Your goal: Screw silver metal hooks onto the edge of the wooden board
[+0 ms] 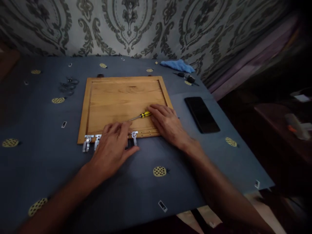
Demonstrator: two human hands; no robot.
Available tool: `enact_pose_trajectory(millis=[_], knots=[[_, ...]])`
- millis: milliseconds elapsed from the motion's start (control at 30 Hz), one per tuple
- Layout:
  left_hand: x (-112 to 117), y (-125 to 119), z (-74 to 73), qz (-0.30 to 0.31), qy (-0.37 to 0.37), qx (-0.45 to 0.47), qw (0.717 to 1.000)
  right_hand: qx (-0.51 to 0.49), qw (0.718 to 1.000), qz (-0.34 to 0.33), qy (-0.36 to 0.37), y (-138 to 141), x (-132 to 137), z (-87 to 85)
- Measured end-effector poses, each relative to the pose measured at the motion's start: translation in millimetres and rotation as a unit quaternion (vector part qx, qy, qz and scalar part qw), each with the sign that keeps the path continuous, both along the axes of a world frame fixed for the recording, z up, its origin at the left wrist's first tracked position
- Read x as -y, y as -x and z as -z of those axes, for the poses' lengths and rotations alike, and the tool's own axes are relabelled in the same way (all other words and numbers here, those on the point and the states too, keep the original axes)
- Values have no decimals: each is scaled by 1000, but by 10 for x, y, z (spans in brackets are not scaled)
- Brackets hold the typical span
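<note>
A wooden panel (126,97) with a raised frame lies flat on the table. Along its near edge several silver metal hooks (87,143) are fixed in a row; another hook (134,138) shows right of my left hand, and some are hidden under it. My left hand (109,143) rests over this row, fingers on the panel's near edge and thumb stretched apart to the right. My right hand (165,122) lies on the panel's right side, its fingers curled over the handle end of a yellow-and-black screwdriver (145,114). The screwdriver's shaft points left toward my left fingertips.
A black phone (202,114) lies right of the panel. Farther back are a dark tool (187,77) and a blue cloth (177,66). More loose hooks (68,85) sit to the left. The grey tablecloth (138,191) has a pineapple print, and a patterned curtain (136,29) hangs behind.
</note>
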State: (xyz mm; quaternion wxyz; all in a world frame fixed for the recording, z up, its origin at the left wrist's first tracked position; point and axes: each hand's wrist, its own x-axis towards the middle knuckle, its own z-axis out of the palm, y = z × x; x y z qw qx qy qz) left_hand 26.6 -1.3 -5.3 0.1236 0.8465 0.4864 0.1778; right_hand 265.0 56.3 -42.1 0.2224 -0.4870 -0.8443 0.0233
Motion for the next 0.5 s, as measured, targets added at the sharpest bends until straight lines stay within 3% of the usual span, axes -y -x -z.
enact_pose_trajectory(millis=[200,300,400,500], knots=[[-11,8,1,-13,14,-3,1000,-39,997,-41,45,-93,-10,-71],[-14,6,-6,-13,20,-3,1000,-141,986,-48,73,-118,30,-117],[-15,5,-11,-14,14,-1,1000,-308,947,-8,90,-98,68,-149],[-10,7,-17,-16,15,-4,1000,-467,879,35,86,-44,96,-241]])
